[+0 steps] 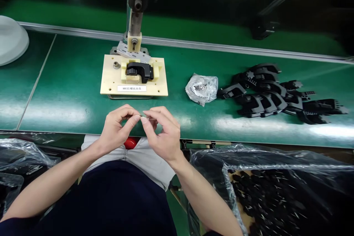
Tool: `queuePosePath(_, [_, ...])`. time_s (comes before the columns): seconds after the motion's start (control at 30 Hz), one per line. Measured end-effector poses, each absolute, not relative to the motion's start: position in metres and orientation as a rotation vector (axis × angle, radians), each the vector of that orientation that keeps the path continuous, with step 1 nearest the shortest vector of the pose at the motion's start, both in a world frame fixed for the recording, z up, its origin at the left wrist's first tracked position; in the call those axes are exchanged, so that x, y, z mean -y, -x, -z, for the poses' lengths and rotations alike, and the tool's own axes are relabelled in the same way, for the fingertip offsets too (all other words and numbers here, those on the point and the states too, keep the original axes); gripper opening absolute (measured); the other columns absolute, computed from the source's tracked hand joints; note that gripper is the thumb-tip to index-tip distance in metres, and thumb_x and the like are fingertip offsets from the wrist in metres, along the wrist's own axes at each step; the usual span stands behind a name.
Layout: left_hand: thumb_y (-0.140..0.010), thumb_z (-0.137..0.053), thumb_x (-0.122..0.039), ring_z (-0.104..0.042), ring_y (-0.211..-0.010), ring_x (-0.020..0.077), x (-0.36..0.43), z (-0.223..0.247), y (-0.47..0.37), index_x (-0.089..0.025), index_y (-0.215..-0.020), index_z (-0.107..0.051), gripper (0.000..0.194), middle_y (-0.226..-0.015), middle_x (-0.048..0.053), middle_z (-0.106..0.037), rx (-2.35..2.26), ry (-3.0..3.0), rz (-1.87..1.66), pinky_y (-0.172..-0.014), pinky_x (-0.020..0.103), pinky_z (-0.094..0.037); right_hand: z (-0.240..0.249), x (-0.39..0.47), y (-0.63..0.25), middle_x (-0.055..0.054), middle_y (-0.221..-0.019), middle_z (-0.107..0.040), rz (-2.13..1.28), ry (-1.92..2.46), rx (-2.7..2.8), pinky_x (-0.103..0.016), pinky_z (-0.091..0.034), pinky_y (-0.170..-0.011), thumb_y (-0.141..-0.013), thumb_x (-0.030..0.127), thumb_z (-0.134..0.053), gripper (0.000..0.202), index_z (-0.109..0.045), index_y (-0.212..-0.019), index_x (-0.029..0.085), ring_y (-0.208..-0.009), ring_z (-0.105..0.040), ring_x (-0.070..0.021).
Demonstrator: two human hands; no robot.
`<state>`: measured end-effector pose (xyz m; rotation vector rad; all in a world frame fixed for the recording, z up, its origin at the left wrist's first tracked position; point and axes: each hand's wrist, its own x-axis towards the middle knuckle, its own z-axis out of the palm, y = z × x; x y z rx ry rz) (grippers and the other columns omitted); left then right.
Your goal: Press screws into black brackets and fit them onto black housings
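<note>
My left hand and my right hand meet fingertip to fingertip above the front edge of the green bench. Both are pinched together around something small and thin between them, too small to name. Just beyond them a cream fixture plate carries a black plastic part in its yellow holder, beneath the metal shaft of a press. To the right of the plate lies an open plastic bag with small shiny metal pieces inside.
Several black and grey parts are heaped on the bench's right side. A white round object stands at the far left. Below the bench, a plastic-lined box at right holds many small black pieces; plastic sheeting hangs at left.
</note>
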<state>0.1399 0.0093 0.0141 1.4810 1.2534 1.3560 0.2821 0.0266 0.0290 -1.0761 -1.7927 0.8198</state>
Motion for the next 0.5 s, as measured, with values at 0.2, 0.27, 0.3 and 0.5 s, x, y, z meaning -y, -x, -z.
queuePosePath(0.2, [-0.089,-0.05,-0.014,-0.054,-0.066,0.0117,-0.014,-0.017,-0.122,-0.016,-0.077,-0.059,0.015,-0.072,0.003,-0.059,-1.247,-1.959,-1.15,-0.061,0.023,-0.045,-0.031,-0.034,-0.293,-0.005,-0.079,-0.06,-0.695,0.966,2.174,-0.024,-0.044,-0.059,-0.09,0.016,-0.047,0.017,-0.063,-0.082,0.017,-0.068,-0.055,-0.0119])
queuePosePath(0.27, [-0.09,-0.048,-0.012,-0.053,-0.066,0.0122,-0.015,-0.018,-0.12,-0.016,-0.078,-0.059,0.017,-0.072,0.003,-0.058,-1.229,-2.1,-1.092,-0.061,0.024,-0.044,-0.029,-0.034,-0.293,-0.004,-0.076,-0.059,-0.669,0.961,2.229,-0.023,-0.042,-0.056,-0.089,0.015,-0.048,0.017,-0.061,-0.079,0.016,-0.063,-0.053,-0.0106])
queuePosePath(0.3, [-0.09,-0.047,-0.012,-0.052,-0.066,0.0125,-0.015,-0.018,-0.119,-0.015,-0.078,-0.059,0.018,-0.072,0.004,-0.058,-1.227,-2.166,-1.069,-0.061,0.025,-0.044,-0.026,-0.034,-0.293,-0.004,-0.074,-0.059,-0.635,0.953,2.245,-0.023,-0.042,-0.054,-0.088,0.014,-0.048,0.017,-0.061,-0.078,0.016,-0.061,-0.052,-0.01])
queuePosePath(0.5, [-0.087,-0.058,-0.015,-0.059,-0.076,0.0139,-0.006,-0.022,-0.121,-0.015,-0.093,-0.063,0.008,-0.082,0.006,-0.063,-1.169,-1.963,-1.208,-0.068,0.025,-0.051,-0.014,-0.026,-0.297,-0.003,-0.073,-0.061,0.03,0.698,2.14,-0.024,-0.042,-0.052,-0.083,0.007,-0.055,0.009,-0.06,-0.084,0.014,-0.061,-0.051,-0.0101])
